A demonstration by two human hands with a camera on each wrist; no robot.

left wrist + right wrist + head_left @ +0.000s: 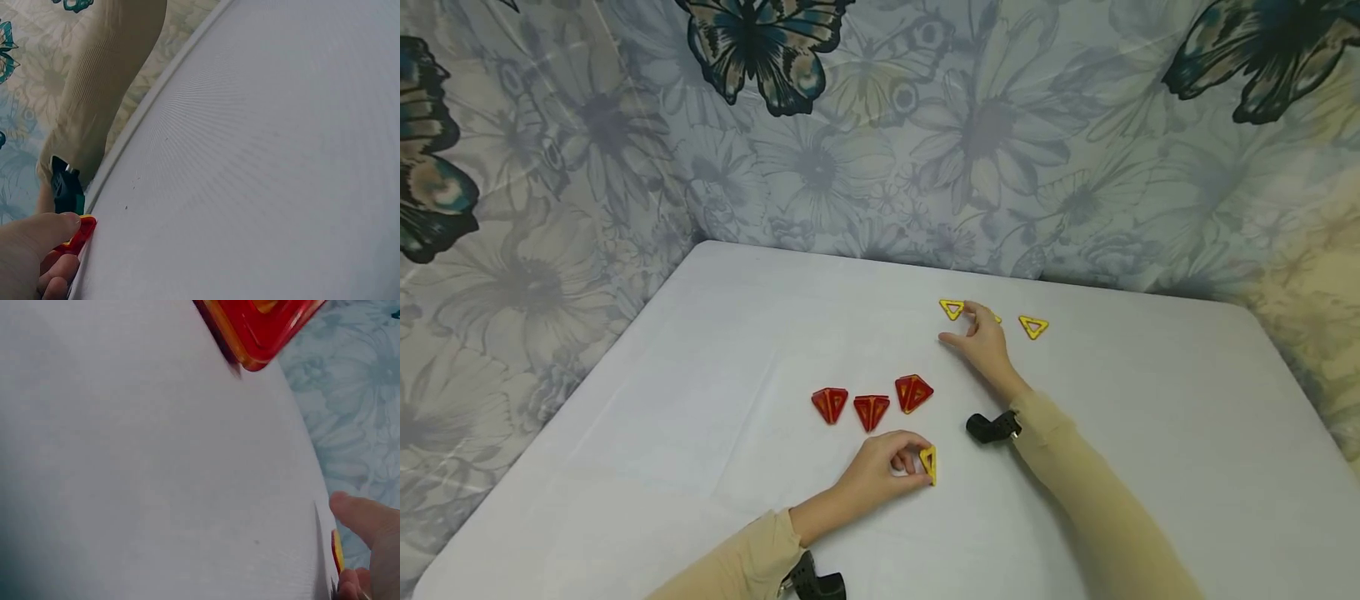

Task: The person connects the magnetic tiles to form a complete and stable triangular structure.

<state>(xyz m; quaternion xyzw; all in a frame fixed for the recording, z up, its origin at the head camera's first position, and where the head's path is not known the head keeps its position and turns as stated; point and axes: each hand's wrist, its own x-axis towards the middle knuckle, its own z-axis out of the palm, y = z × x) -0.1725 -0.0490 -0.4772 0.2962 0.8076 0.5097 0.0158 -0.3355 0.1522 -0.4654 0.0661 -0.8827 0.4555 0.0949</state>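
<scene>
In the head view my left hand (pixel 880 467) pinches a triangular tile (pixel 928 465) between thumb and fingertips, holding it on edge; its face shows yellow there. In the left wrist view the same tile (pixel 80 237) looks red with a yellow edge. Farther back, my right hand (pixel 985 342) reaches over the table, thumb and fingers spread apart. Its fingertips are beside a yellow triangle tile (pixel 952 309); another yellow triangle (pixel 997 318) is mostly hidden behind the fingers. A third yellow triangle (pixel 1033 327) lies flat to the right of that hand.
Three red pyramids built of triangles stand mid-table: a left one (pixel 830 405), a middle one (pixel 871 412) and a right one (pixel 913 393). They sit between my hands on the white table (pixel 700 333). Patterned cloth (pixel 880 167) hangs behind the table's back edge.
</scene>
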